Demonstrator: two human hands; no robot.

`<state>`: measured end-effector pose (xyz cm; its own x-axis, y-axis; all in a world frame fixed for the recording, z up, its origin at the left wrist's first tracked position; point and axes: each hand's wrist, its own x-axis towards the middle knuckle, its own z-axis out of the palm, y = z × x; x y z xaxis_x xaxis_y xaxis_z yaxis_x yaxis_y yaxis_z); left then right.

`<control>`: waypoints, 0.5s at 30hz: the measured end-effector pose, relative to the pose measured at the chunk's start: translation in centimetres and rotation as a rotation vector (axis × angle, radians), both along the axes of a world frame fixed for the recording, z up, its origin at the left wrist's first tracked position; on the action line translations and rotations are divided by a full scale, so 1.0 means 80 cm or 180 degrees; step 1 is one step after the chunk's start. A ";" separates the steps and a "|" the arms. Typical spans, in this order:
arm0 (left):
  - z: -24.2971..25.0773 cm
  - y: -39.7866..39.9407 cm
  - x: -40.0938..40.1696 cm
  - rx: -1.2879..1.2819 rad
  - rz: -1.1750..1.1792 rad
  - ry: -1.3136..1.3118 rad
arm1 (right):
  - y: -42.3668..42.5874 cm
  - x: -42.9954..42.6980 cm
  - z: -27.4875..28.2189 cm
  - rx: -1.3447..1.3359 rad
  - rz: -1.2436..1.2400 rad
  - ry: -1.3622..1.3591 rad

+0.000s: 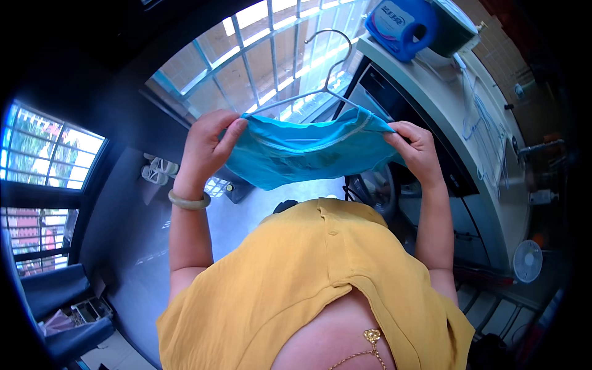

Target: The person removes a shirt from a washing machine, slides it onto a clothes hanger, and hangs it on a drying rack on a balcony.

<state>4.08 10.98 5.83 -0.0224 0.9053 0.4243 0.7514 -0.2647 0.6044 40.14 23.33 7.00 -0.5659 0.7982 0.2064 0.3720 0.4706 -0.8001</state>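
Note:
A turquoise shirt (pixel 296 162) hangs on a thin coat hanger (pixel 296 98) in front of me, its neckline facing up. My left hand (pixel 210 143) pinches the cloth at the left shoulder between thumb and fingers, close to the end of the hanger's arm. At the other shoulder, my right hand (pixel 414 145) grips the cloth the same way. The hanger's hook rises above the shirt, and neither hand touches it. Dark marks or a print show on the shirt's front. Its fabric hides the lower part of the hanger.
Beyond the hanger is a barred window (pixel 259 60). On the right runs a light counter (pixel 481 152) holding a blue detergent jug (pixel 400 27) and several loose hangers (pixel 483 122). A front-loading washing machine (pixel 374 187) stands below. Pale shoes (pixel 159 170) sit at the left.

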 end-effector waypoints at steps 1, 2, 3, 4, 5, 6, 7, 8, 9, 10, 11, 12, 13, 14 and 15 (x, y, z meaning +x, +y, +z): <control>0.003 0.000 0.003 -0.0005 0.0004 -0.0101 | -0.002 0.003 -0.002 -0.0070 0.0003 0.0031; 0.003 0.000 0.009 0.0047 0.0102 -0.0143 | -0.005 0.005 -0.002 -0.0084 -0.0054 0.0029; 0.004 0.001 0.011 0.0036 0.0055 -0.0130 | -0.009 0.004 0.000 -0.0066 -0.0053 0.0034; 0.004 0.002 0.012 0.0146 0.0101 -0.0212 | -0.013 0.003 0.003 -0.0048 -0.0052 0.0039; 0.004 0.003 0.012 0.0255 0.0148 -0.0295 | -0.015 0.003 0.006 -0.0058 -0.0097 0.0053; 0.003 0.004 0.012 0.0308 0.0192 -0.0237 | -0.017 0.003 0.010 -0.0011 -0.0068 0.0010; 0.005 0.005 0.011 0.0297 0.0144 -0.0223 | -0.020 0.002 0.013 0.0035 -0.0038 -0.0034; 0.007 0.005 0.010 0.0629 0.0290 -0.0187 | -0.025 0.000 0.014 0.0024 -0.0083 -0.0018; 0.010 0.005 0.010 0.0966 0.0431 -0.0161 | -0.028 -0.003 0.015 0.0036 -0.0028 0.0078; 0.016 0.001 0.010 0.0897 0.0619 -0.0679 | -0.031 -0.006 0.015 0.0049 0.0029 0.0175; 0.023 0.002 0.010 0.0948 0.0741 -0.1036 | -0.033 -0.009 0.017 0.0044 -0.0018 0.0186; 0.029 0.003 0.009 0.0974 0.0662 -0.0851 | -0.033 -0.013 0.020 0.0086 0.0046 0.0203; 0.034 0.004 0.009 0.1002 0.0585 -0.0666 | -0.034 -0.016 0.023 0.0127 0.0113 0.0219; 0.038 0.003 0.011 0.0992 0.0563 -0.0667 | -0.036 -0.020 0.025 0.0217 0.0100 0.0231; 0.042 0.003 0.014 0.0821 0.0437 -0.0341 | -0.037 -0.020 0.023 0.0211 0.0075 0.0229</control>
<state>5.19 11.23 9.17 -0.1940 0.7535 0.6282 0.7264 -0.3201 0.6082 38.53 20.41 8.88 -0.5660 0.7681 0.2993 0.3029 0.5314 -0.7911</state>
